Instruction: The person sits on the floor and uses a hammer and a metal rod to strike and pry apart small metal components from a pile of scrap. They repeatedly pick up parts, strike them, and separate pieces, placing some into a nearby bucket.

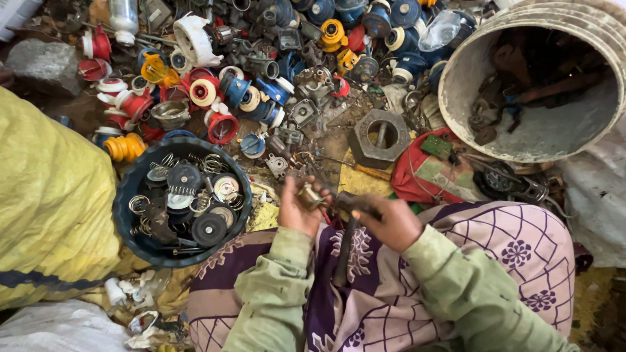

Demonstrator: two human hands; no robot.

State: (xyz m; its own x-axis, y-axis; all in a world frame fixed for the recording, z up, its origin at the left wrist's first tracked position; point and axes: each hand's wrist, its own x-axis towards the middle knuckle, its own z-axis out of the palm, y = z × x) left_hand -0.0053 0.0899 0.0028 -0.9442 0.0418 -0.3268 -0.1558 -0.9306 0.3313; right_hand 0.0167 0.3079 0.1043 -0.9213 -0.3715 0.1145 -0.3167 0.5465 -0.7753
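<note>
Lap: your patterned cloth [391,287] lies nearest, under both forearms.
Left hand [297,212]: your fingers close around a small metal fitting [309,195], held above your lap.
Right hand [391,221]: you grip a dark hammer [349,225], its head just beside the fitting.
Left of you: dark tub [127,218] of springs and discs.
Risk: a glancing hammer blow could catch your left fingers, since they wrap the fitting closely.
</note>
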